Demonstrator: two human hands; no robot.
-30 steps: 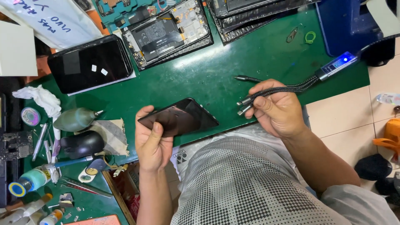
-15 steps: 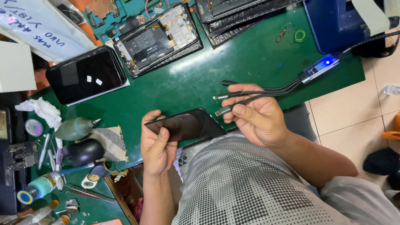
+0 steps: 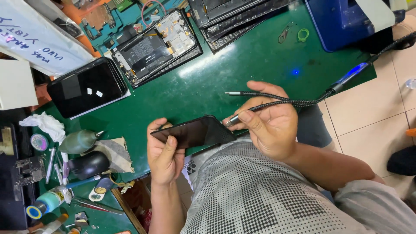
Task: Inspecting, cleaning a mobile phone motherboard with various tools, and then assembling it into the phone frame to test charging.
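The left hand (image 3: 164,152) grips a thin black phone (image 3: 195,132) with glossy dark face above the green mat (image 3: 208,82) – the right hand (image 3: 266,125) pinches a braided cable plug (image 3: 231,121), seemingly touching its end.

left hand (image 3: 164,152) lower centre of frame, fingers curled in a grip, thumb on top, right hand (image 3: 267,123) centre-right, fingers pinched, forearm bent
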